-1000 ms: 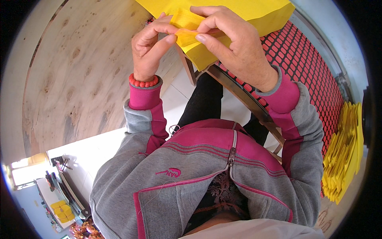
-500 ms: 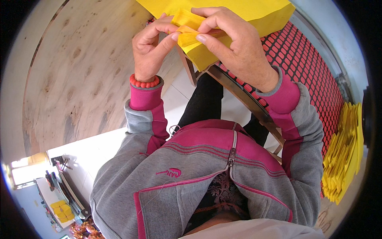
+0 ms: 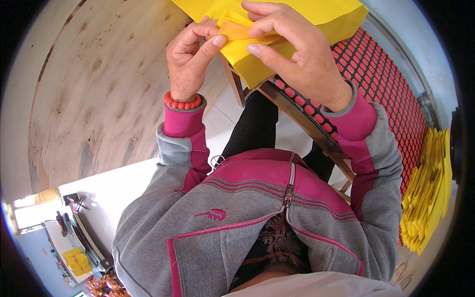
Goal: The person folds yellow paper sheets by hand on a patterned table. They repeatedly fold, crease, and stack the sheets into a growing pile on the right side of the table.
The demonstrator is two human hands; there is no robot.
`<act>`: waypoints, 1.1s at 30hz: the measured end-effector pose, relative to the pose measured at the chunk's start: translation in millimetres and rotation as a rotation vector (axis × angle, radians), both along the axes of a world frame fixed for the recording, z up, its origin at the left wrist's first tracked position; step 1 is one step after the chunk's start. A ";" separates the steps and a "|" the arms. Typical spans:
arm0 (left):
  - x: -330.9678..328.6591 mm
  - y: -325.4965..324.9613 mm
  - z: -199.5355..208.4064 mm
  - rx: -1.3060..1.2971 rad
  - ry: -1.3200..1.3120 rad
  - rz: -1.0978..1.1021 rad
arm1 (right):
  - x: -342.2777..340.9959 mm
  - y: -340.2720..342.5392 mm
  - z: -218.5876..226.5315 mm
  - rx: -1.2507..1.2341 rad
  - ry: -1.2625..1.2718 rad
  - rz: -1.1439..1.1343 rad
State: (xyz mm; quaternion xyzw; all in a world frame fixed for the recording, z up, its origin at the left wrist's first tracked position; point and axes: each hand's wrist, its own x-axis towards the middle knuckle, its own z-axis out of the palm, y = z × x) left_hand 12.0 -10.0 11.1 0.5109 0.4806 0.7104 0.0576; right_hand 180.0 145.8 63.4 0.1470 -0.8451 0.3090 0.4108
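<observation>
A folded strip of yellow fabric (image 3: 235, 31) is pinched between the thumb and fingers of my left hand (image 3: 190, 57), which wears a red bead bracelet (image 3: 182, 103). My right hand (image 3: 307, 54) hovers at the strip's right side. Its index fingertip rests at the fabric, while the thumb stands apart below it. Beneath both hands lies a large yellow fabric sheet (image 3: 316, 12), with a corner hanging over the front edge of the seat. Parts of the strip are hidden behind my fingers.
A wooden-framed seat (image 3: 297, 121) with a red and black patterned cover (image 3: 381, 89) extends to the right. Beside it stands a stack of folded yellow fabric pieces (image 3: 425, 193). A broad plywood board (image 3: 94, 99) fills the left.
My right hand has shifted slightly up and right, and its thumb and index finger have spread apart. My left hand keeps its pinch on the fabric strip.
</observation>
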 end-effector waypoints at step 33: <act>-1.0 14.5 -13.0 0.126 0.069 0.219 | 130.3 5.3 -274.5 -0.288 -0.717 -0.788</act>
